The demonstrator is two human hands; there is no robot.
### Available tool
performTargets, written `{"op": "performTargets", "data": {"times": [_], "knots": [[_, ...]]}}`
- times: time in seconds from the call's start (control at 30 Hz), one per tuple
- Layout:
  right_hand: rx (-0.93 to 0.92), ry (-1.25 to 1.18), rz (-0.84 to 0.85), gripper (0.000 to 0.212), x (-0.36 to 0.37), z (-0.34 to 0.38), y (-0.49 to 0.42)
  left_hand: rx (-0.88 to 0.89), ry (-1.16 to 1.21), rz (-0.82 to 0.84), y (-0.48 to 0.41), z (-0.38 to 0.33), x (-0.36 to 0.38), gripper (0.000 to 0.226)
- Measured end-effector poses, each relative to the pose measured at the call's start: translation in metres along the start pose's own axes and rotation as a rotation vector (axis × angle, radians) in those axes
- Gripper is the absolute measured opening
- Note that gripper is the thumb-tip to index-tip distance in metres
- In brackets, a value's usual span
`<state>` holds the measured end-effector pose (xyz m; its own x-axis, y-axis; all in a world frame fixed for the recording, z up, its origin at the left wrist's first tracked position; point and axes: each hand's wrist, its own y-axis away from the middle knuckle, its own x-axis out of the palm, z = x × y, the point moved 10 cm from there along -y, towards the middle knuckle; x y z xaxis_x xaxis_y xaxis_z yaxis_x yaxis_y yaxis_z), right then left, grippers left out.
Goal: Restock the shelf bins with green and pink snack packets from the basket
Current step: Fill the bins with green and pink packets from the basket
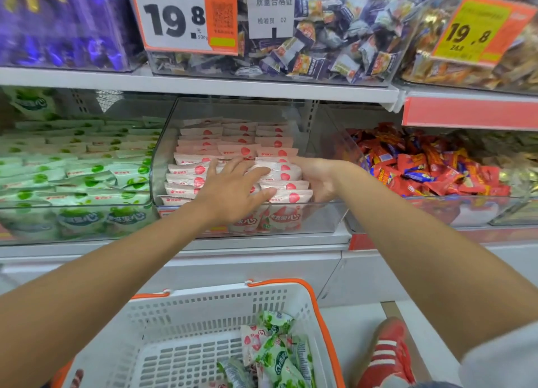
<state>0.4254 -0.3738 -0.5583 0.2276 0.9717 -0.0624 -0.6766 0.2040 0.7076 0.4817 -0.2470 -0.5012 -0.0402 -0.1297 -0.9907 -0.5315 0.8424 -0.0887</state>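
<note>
On shelf (262,243), middle bin (320,216) stacked with pink packets (203,143), flanked by green packets (87,172) and red sweets (422,169). Below, basket (203,296), front cut off, loose packets (276,355) held. Flat on pink stack, left hand (233,191), fingers spread. Against stack's side, right hand (317,178); fingers hidden, grip cannot be told.

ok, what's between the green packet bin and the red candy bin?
The clear bin of pink packets, with the left hand and right hand on its front rows; the head view shows it.
</note>
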Motion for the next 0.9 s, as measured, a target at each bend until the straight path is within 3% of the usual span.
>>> {"op": "performTargets", "data": {"times": [0.23,0.37,0.5,0.63,0.73,0.8,0.9], "knots": [[-0.040,-0.050,-0.137,0.071,-0.013,0.008,-0.007,-0.002,-0.053,0.010,-0.001,0.000,-0.002,0.068],[-0.244,-0.176,-0.332,0.076,-0.046,0.038,-0.025,-0.015,-0.115,0.104,-0.008,0.009,-0.003,0.090],[-0.287,-0.328,-0.286,0.084,-0.036,0.053,-0.048,-0.056,-0.059,0.152,-0.008,0.015,0.006,0.095],[-0.290,-0.312,-0.258,0.076,-0.032,0.056,-0.055,-0.044,-0.037,0.141,-0.008,0.015,0.007,0.090],[-0.306,-0.373,-0.204,0.083,-0.029,0.057,-0.052,-0.033,-0.029,0.116,-0.007,0.015,0.006,0.085],[-0.322,-0.328,-0.218,0.078,-0.032,0.055,-0.044,-0.029,-0.021,0.117,-0.007,0.015,0.005,0.085],[-0.205,-0.038,-0.255,0.070,-0.036,0.032,-0.024,-0.028,-0.006,0.118,-0.008,0.015,0.006,0.084]]}}
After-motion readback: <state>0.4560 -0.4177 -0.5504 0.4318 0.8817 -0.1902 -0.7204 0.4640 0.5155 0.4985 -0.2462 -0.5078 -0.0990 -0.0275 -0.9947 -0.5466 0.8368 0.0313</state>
